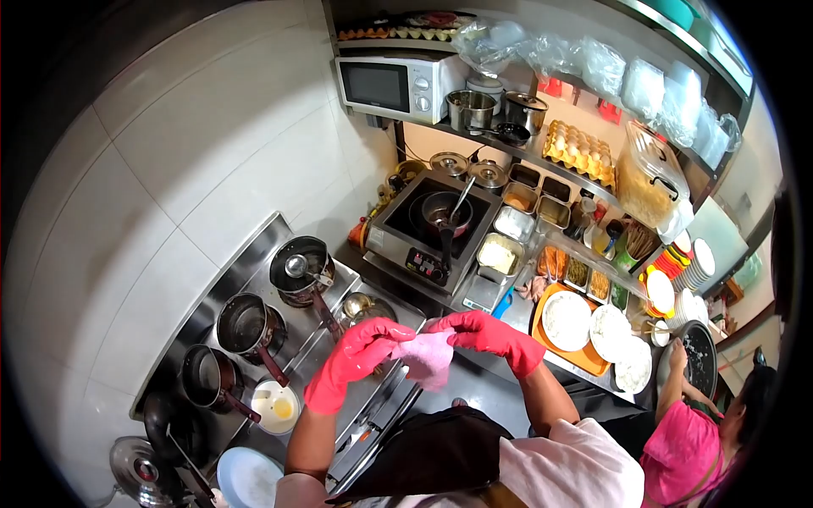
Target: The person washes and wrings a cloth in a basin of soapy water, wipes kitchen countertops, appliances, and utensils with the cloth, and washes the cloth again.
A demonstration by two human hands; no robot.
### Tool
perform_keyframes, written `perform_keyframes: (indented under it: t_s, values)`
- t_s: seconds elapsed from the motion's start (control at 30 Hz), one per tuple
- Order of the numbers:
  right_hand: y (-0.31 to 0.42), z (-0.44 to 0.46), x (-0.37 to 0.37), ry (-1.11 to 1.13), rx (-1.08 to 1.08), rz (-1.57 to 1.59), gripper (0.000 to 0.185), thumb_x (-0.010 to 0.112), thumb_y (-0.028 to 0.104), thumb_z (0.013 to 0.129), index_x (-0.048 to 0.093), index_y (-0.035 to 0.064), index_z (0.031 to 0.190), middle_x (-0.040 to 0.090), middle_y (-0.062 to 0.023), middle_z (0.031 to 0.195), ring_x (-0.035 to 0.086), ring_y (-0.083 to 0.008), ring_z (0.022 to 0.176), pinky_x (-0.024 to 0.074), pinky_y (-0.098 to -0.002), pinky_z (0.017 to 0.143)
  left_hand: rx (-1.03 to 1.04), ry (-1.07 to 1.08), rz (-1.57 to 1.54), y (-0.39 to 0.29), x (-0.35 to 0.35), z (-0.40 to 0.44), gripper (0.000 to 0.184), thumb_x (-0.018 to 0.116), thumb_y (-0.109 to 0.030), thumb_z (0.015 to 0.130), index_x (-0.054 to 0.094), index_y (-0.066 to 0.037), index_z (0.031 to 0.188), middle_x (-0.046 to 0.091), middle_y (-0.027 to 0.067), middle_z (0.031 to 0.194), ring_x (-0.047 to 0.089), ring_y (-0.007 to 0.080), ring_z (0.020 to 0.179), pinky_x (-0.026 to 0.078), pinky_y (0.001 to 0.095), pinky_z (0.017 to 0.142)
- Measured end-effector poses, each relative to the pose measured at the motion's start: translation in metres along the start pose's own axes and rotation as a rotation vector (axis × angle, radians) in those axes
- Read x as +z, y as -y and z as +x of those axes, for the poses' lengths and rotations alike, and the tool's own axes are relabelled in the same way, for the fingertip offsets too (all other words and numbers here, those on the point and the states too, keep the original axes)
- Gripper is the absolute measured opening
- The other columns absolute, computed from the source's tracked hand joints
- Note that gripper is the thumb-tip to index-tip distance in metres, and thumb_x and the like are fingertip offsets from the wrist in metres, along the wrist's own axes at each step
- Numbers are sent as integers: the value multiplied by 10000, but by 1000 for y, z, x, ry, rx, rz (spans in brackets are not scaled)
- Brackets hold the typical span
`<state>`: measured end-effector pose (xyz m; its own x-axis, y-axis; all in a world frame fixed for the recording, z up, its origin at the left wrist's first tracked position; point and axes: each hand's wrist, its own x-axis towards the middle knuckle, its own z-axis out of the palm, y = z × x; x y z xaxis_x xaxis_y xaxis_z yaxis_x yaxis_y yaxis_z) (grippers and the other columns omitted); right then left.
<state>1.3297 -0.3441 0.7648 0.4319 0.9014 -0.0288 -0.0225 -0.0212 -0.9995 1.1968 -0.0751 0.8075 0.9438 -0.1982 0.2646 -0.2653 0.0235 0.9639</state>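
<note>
A small pink cloth (426, 359) hangs between my two hands, in front of my dark apron. My left hand (359, 354), in a red rubber glove, pinches the cloth's left upper edge. The right edge is gripped by my right hand (489, 335), gloved the same way. Behind and below my left hand is a sink basin (385, 315) with metal ware in it, partly hidden by the glove. To the left, several dark saucepans stand on a steel counter, the nearest being a saucepan (298, 267) with a ladle in it.
An induction cooker (436, 233) holding a pot stands ahead. Ingredient trays (500, 254) and an orange tray (550, 345) with plates of rice lie to the right. A white bowl (275, 408) with egg sits front left. A co-worker in a pink shirt (690, 440) works at far right.
</note>
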Motion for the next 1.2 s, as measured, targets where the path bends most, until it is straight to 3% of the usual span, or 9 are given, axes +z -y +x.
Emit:
perform_keyframes:
  t_s: [0.13,0.2,0.37,0.5,0.6,0.8,1.0,1.17,1.2]
  values:
    - [-2,-2,4,73,4,-20,81,621,-31,929,673,11,974,604,-30,1007,547,-136,949,448,-310,858,-108,-41,-123,5,1,-11,253,520,61,919,667,-2,1114,694,93,1133,638,171,1072,488,324,969]
    - [0,-2,5,109,-114,3,68,625,-36,919,666,11,947,604,-41,1006,554,-152,943,447,-316,859,-108,-9,-57,13,-2,-16,221,550,32,933,665,13,1122,679,110,1202,632,174,1094,482,329,982]
    - [14,-1,10,142,-187,-62,41,632,-28,885,656,2,869,627,-86,1040,578,-186,951,454,-335,864,-239,0,-49,27,2,-17,441,608,-71,966,541,1,1396,665,22,1056,586,71,973,480,267,913]
    - [12,1,12,137,-165,-5,68,609,-46,860,655,-9,825,668,-116,1090,606,-196,996,463,-340,904,-358,-12,-176,33,6,-16,649,635,-59,937,384,-27,1534,638,4,923,581,79,866,480,259,833]
    - [18,1,15,136,-157,18,94,581,-70,840,651,-19,802,690,-130,1092,625,-205,1017,468,-347,929,-476,66,-406,28,5,-13,755,631,-36,919,279,-51,1586,642,35,936,586,110,836,483,279,788]
    - [26,5,17,220,-213,-19,137,538,-105,793,649,-26,809,701,-140,1058,642,-225,1008,481,-356,917,-516,262,-309,43,0,-10,552,690,-98,914,511,-7,1429,662,3,952,610,92,871,492,262,801]
    - [34,-2,10,143,-198,-261,178,543,-108,793,648,3,885,678,-131,1063,641,-250,979,492,-346,887,-488,131,-216,52,-2,-10,224,722,-114,920,652,-26,1113,652,-18,955,590,74,859,487,255,767]
    - [37,-7,18,50,-217,-640,232,589,-35,830,646,61,1032,673,-106,1055,649,-303,953,519,-350,857,-388,-94,-18,52,-3,-9,152,684,-56,922,652,-17,1065,645,-19,866,579,65,773,480,234,692]
    - [39,-9,24,-8,-242,-725,220,656,43,855,645,75,1073,679,-111,1094,661,-325,985,531,-371,850,-398,-128,11,50,-4,-7,146,686,-46,917,652,-24,1057,639,-23,841,576,61,748,476,229,667]
